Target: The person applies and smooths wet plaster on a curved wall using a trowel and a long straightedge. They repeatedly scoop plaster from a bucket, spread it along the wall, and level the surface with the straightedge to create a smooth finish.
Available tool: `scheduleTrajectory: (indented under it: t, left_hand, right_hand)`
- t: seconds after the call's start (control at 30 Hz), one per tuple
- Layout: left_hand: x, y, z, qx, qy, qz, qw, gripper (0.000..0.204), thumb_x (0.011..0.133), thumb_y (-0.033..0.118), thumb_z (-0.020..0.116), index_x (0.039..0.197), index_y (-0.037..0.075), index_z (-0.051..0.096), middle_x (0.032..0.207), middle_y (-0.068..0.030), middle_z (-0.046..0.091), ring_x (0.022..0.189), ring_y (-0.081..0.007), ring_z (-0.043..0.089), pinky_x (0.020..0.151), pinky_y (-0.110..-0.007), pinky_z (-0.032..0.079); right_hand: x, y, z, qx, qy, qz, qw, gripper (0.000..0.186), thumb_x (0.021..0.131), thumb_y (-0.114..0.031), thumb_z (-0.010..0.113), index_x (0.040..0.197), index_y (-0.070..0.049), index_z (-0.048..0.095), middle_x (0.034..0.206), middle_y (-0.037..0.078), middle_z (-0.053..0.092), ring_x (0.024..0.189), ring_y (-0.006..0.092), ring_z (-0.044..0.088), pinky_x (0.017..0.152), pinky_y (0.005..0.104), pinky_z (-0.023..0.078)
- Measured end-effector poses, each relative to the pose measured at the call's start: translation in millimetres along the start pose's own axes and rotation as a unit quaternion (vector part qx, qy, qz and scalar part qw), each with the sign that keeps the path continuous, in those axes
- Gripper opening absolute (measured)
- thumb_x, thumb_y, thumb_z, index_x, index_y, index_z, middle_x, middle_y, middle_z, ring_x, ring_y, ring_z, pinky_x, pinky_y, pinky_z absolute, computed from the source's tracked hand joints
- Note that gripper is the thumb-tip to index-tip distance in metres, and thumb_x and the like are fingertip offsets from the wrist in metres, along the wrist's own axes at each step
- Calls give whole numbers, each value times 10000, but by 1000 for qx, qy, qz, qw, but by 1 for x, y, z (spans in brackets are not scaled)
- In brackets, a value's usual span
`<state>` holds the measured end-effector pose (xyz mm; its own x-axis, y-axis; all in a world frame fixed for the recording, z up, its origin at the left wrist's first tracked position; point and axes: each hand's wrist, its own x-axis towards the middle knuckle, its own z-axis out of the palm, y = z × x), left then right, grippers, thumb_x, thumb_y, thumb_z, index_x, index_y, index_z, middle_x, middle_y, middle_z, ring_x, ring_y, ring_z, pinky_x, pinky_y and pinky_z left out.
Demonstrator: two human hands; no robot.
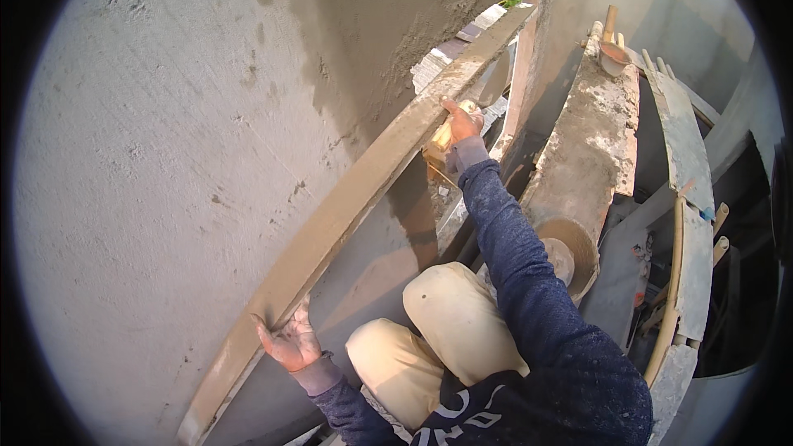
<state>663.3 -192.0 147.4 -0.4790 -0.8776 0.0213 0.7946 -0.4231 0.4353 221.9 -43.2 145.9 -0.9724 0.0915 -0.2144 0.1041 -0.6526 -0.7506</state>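
A long mortar-smeared straightedge board (363,190) lies flat against a freshly plastered grey wall (165,157), running from lower left to upper right. My left hand (289,343) presses its lower part, fingers spread against the board's edge. My right hand (461,124) grips the board higher up, near a small yellowish wooden block (440,142) just under the fingers. Both arms wear dark blue sleeves. My knees in beige trousers (446,322) are bent below the board.
A plank scaffold platform (591,140) splashed with mortar runs along the right. A round pan (570,252) sits on it near my knee, and a small bowl (613,56) at its far end. Bamboo poles and boards (686,223) edge the drop at right.
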Motion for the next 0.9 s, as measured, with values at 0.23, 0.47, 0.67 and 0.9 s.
scheduleTrajectory:
  t: [0.23,0.47,0.67,0.9]
  left_hand:
    - [30,-37,38,37,-66,-59,995,411,941,146,472,1300,-42,403,1376,-210,402,1257,-407,420,1014,-626,383]
    - [46,-71,82,48,-24,-66,996,376,933,133,471,1248,-68,423,1335,-222,436,1243,-413,426,1014,-620,393]
    - [47,-86,90,60,19,-30,998,398,926,161,494,1265,-37,429,1351,-202,435,1247,-395,431,1019,-612,385]
    - [50,-91,87,55,-15,-39,998,409,934,176,489,1297,-2,426,1378,-186,410,1275,-401,395,1041,-622,351]
  right_hand:
    - [96,-10,1,-23,-29,-100,994,938,662,-104,796,1353,116,201,1151,236,535,882,321,637,750,424,557]
    - [114,-41,31,-72,6,-24,997,990,647,-183,818,1329,195,208,1244,261,495,1000,309,602,830,366,512]
    - [133,-38,31,-147,45,-42,987,972,647,-289,814,1318,186,294,1277,255,494,1082,290,560,879,351,478]
    - [124,-57,40,-244,-2,-26,969,897,655,-285,809,1323,118,367,1346,270,441,1215,326,497,1010,346,413]
